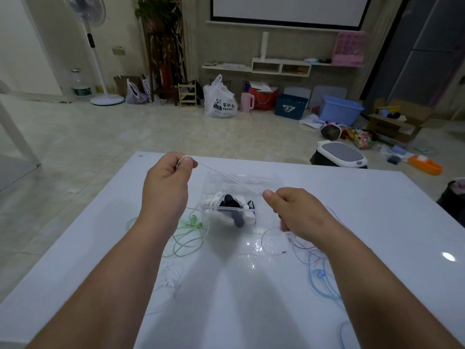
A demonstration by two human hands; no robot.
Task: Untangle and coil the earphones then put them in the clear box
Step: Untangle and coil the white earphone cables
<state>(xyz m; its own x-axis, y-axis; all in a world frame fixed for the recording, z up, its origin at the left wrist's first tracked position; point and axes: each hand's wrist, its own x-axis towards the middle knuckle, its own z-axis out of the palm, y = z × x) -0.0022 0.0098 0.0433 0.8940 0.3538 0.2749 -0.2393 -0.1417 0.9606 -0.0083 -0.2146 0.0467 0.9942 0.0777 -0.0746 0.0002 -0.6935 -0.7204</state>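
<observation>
White earphone cord [227, 177] taut, pinched between left hand [168, 177], right hand [289, 206] fingers.

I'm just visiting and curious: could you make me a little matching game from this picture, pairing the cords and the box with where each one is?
Things:
1. white cord
2. green earphones
3. blue earphones
4. clear box

Places:
A. loose on the table, right side
B. mid-table, with white and black items inside
C. pulled taut between the left hand and the right hand
D. loose on the table, left of the box

Pairs: 1-C, 2-D, 3-A, 4-B.
</observation>
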